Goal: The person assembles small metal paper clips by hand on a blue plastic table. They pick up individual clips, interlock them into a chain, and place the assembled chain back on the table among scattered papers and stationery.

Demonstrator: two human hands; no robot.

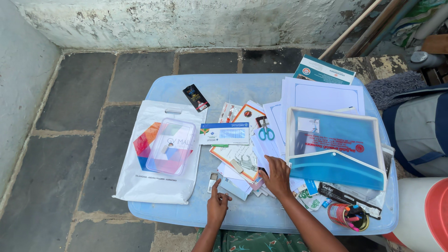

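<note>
While papers lie unsorted, my right hand presses them flat-fingered, left hand loosely open, holding nothing; blue folder unfilled.

Papers partly buried under hands — red bucket cut off.

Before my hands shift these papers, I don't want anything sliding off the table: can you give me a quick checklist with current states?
1. Left hand empty, fingers on the table: ok.
2. Right hand flat on the paper pile, holding nothing: ok.
3. Scissors closed, apart from both hands: ok.
4. Pen tin well in from the table edge: not ok, at the near edge.
5. Blue folder fully supported: cannot tell.
</note>
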